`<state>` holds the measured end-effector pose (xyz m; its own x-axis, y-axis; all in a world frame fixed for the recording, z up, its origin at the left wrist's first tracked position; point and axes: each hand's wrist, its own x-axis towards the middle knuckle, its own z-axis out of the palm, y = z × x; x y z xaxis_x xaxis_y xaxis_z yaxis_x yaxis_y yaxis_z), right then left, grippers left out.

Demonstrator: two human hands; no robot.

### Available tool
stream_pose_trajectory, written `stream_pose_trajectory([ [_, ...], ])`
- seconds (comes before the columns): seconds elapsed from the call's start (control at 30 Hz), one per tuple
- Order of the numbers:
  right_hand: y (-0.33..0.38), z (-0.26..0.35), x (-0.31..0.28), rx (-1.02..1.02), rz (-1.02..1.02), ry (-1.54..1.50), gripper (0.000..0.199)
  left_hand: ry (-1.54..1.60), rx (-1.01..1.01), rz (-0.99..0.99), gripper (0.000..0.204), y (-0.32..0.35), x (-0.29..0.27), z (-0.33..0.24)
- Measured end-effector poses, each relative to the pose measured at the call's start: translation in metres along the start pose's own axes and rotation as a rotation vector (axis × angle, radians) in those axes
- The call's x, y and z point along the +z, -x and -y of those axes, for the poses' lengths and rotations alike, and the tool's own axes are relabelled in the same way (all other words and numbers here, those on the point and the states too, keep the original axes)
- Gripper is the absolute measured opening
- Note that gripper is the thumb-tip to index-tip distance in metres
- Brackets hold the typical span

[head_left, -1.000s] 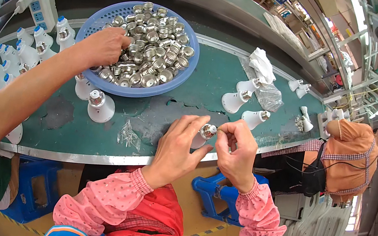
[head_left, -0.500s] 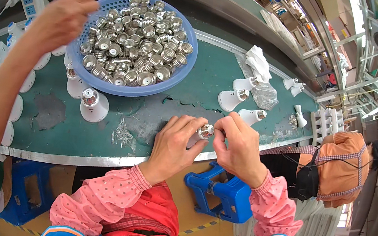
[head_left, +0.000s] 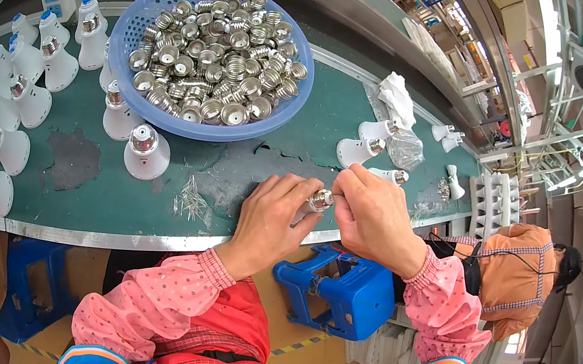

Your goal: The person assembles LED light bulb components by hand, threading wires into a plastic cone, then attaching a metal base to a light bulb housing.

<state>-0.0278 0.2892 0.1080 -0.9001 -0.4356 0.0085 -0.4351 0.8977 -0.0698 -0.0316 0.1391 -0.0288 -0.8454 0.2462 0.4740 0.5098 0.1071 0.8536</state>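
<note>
My left hand (head_left: 270, 215) is wrapped round a white light bulb, its silver screw cap (head_left: 320, 200) showing between thumb and forefinger. Close beside the cap, my right hand (head_left: 375, 220) has thumb and forefinger pinched together; whatever they hold is hidden. Thin metal pins (head_left: 192, 202) lie in a small heap left of my left hand. Beyond them a capped white bulb (head_left: 147, 154) stands upright, with another bulb (head_left: 120, 119) behind it. A blue plastic basket (head_left: 198, 129) heaped with loose silver screw caps (head_left: 237, 63) sits farther back.
Several white bulbs (head_left: 33, 103), some with blue tips, crowd the left side. More bulbs (head_left: 355, 152) lie at the right near a clear plastic bag (head_left: 406, 150) and white cloth (head_left: 397, 100). A blue stool (head_left: 360, 303) stands below the bench edge. Another person (head_left: 517, 273) is at the right.
A co-worker's arm that reached across the left side toward the basket has drawn back to the lower left. My hands stay at the bulb, the right one slightly shifted.
</note>
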Motion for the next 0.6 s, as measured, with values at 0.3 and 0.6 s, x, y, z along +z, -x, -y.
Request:
stream_pose_trajectory([
  [0.3, 0.006, -0.003, 0.008, 0.136, -0.039, -0.145, 0.009, 0.007, 0.006, -0.013, 0.044, 0.001, 0.002, 0.001],
  [0.6, 0.005, 0.001, 0.01, 0.062, -0.089, -0.005, 0.009, -0.009, 0.018, -0.004, 0.044, 0.001, 0.0, 0.001],
])
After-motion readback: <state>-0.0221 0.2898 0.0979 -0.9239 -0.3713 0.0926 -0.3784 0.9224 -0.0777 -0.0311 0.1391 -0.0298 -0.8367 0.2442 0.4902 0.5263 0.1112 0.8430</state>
